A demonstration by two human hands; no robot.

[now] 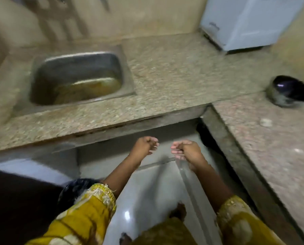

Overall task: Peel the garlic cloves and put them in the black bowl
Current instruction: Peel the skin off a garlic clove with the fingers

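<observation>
Head cam is pretty blurry, so bear with me. Granite counter (167, 75) wraps in an L ahead of and to the right of both hands, its front edges just beyond the fingertips. Steel sink (64, 71) sits up-left of the left hand, with murky water in it. Black bowl (289, 91) is on the counter well up-right of the right hand, and looks empty as far as I can tell. Left hand (146, 145) and right hand (186, 150) hang over the floor, fingers loosely curled, nothing visible in either. A pale speck (266, 122) lies on the counter to the right, maybe garlic, can't say. Peeling looks not started, I'd guess. Plenty of bare counter between hands and bowl.
</observation>
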